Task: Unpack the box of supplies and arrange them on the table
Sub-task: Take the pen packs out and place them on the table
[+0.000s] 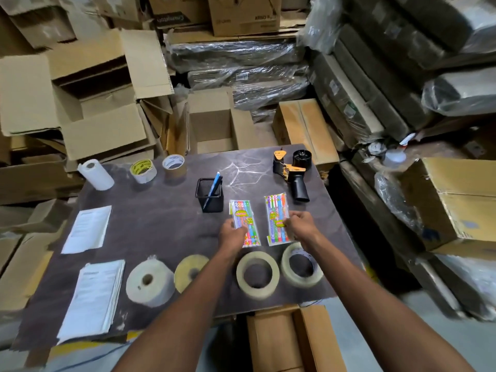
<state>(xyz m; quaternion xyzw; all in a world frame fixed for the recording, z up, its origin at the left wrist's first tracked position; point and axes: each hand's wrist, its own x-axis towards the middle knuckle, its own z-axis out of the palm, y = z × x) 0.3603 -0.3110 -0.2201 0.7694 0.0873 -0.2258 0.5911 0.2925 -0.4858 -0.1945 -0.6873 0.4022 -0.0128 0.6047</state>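
Two colourful pencil packs lie side by side on the dark table (161,218). My left hand (231,234) pinches the lower part of the left pack (243,216). My right hand (300,224) pinches the right pack (276,210) at its right edge. An open cardboard box (284,342) stands below the table's near edge. A black mesh pen holder (209,194) with a blue pen sits just behind the packs.
Along the near edge are several tape rolls (257,275) and a white roll (149,284). Paper stacks (94,299) lie at left. A tape dispenser (294,173), two tape rolls (143,170) and a paper roll (95,174) sit at the back. Cardboard boxes surround the table.
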